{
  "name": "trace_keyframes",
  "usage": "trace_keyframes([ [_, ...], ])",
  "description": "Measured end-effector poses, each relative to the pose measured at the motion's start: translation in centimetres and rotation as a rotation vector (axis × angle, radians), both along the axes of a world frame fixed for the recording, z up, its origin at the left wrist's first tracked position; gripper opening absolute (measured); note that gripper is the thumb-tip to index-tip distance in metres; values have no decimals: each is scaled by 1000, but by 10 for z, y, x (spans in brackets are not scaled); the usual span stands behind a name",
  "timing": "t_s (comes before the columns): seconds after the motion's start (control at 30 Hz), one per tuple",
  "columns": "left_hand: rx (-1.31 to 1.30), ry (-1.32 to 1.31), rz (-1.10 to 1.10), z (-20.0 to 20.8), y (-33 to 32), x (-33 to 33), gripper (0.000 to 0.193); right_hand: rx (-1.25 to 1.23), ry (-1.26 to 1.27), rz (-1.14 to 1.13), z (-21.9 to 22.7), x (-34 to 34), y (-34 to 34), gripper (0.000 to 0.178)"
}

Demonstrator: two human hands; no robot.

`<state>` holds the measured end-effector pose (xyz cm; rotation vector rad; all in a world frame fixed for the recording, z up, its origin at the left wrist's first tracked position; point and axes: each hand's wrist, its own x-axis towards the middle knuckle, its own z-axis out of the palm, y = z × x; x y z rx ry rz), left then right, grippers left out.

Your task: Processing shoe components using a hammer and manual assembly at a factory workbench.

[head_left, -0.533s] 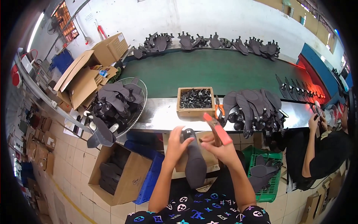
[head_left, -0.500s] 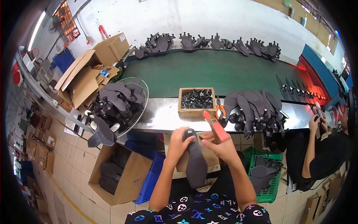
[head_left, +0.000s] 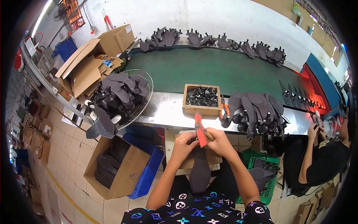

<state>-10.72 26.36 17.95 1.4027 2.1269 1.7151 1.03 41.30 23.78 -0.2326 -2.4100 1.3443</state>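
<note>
My left hand [head_left: 185, 146] is closed around the narrow heel end of a dark grey shoe sole [head_left: 200, 173]. The sole's broad end points toward my body, over a wooden block [head_left: 189, 160]. My right hand [head_left: 220, 142] grips what looks like a hammer [head_left: 201, 135] with a red head, held right over the heel end. Fingers and the red head hide the top of the heel. Just beyond my hands stands a wooden box [head_left: 201, 109] full of small black pieces [head_left: 202, 96], probably heel tips.
Orange-handled pliers [head_left: 225, 111] and a pile of heeled soles [head_left: 255, 112] lie right of the box. A wire basket of soles [head_left: 121, 87] stands left. A green conveyor belt [head_left: 209, 67] runs behind. A cardboard box [head_left: 125, 175] and green crate [head_left: 274, 164] flank me. A co-worker [head_left: 322, 160] sits right.
My right hand has brought the red-headed hammer left and down over the sole's heel end. Both hands have closed in together there. The view has shifted slightly.
</note>
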Motion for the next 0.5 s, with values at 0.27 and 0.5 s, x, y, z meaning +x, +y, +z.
trace_keyframes([
  [0.27, -71, -271, -29, 19, -4, 1, 28, 292, 48, 0, 10, 8, -5, 26],
  [0.5, -20, -310, -64, 19, -4, -3, 24, 93, 33, -127, 47, 48, -29, 37],
])
